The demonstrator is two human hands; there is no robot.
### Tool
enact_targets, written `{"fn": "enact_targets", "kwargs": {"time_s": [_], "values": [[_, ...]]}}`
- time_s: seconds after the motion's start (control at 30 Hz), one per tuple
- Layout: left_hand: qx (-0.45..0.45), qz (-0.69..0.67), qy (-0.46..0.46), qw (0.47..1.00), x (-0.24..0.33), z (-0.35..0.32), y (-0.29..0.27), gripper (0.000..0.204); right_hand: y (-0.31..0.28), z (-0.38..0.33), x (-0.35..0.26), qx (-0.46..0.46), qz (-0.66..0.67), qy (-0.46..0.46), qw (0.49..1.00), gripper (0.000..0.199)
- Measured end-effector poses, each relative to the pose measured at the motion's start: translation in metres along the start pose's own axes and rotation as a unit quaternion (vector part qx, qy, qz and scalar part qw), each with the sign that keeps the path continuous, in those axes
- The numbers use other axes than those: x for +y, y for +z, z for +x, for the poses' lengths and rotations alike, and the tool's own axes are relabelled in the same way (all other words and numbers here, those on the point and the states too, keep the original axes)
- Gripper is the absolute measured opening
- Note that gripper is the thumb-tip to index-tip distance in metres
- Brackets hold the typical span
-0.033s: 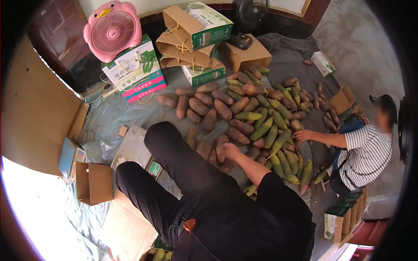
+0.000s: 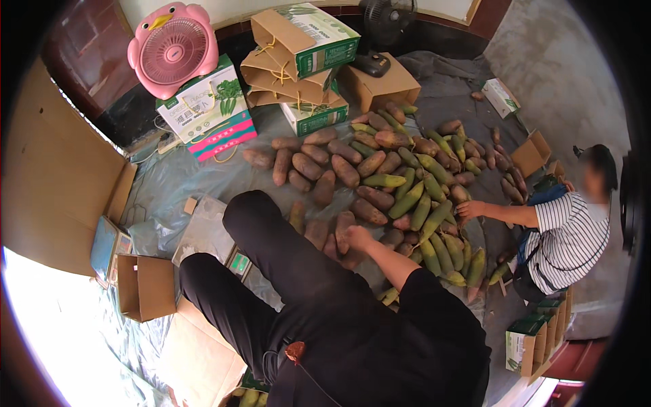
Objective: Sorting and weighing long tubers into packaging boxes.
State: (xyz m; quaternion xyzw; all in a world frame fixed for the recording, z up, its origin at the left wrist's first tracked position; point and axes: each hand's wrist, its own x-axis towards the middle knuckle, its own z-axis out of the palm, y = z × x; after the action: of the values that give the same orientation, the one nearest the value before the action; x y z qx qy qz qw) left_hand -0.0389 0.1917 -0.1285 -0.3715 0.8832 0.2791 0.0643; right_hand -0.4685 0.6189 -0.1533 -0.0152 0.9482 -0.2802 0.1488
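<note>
Radishes surround the right hand (image 2: 357, 239), which is lowered over a brown radish (image 2: 345, 224) at the near edge of the heap; the fingers seem to touch it, but whether they pinch it or only rest there I cannot tell. The left hand is out of view, so how it is set cannot be told. Other brown radishes (image 2: 308, 167) lie beyond the right hand and a little to its left, spread loosely over a clear plastic sheet (image 2: 224, 157). Green radishes (image 2: 407, 201) lie thickly to its right, mixed with more brown ones. Just left of the hand is the person's bent knee in black trousers (image 2: 278, 237), and past it, farther left, a scale (image 2: 207, 227) with a small green display. An open brown carton (image 2: 146, 288) stands well to the hand's left, beyond both legs. Far ahead of the hand, stacked cartons (image 2: 308, 47) rise beside a pink fan (image 2: 173, 54), which sits on a white and green box (image 2: 207, 102). Well to the right of the hand, a co-worker in a striped shirt (image 2: 569, 227) reaches toward the heap, the co-worker's hand (image 2: 469, 210) at the green radishes
</note>
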Motion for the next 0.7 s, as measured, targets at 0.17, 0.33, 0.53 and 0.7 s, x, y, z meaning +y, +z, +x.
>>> {"fn": "enact_targets", "kwargs": {"time_s": [0.17,0.33,0.53,0.7], "values": [[0.003,-0.035,0.022,0.999,0.0,0.003,-0.006,0.036,0.025,-0.017,0.033,-0.035,-0.077,-0.033,0.996,0.018],[0.019,-0.071,0.029,0.997,0.003,-0.001,-0.016,0.038,0.051,-0.018,0.059,-0.043,-0.057,-0.041,0.997,0.019],[0.053,-0.117,0.013,0.992,0.004,-0.027,-0.028,0.04,0.064,-0.011,0.063,-0.099,-0.178,-0.144,0.968,0.021],[0.085,-0.161,-0.001,0.983,0.012,-0.048,-0.037,0.042,0.066,-0.012,0.067,-0.122,-0.231,-0.144,0.954,0.022]]}}
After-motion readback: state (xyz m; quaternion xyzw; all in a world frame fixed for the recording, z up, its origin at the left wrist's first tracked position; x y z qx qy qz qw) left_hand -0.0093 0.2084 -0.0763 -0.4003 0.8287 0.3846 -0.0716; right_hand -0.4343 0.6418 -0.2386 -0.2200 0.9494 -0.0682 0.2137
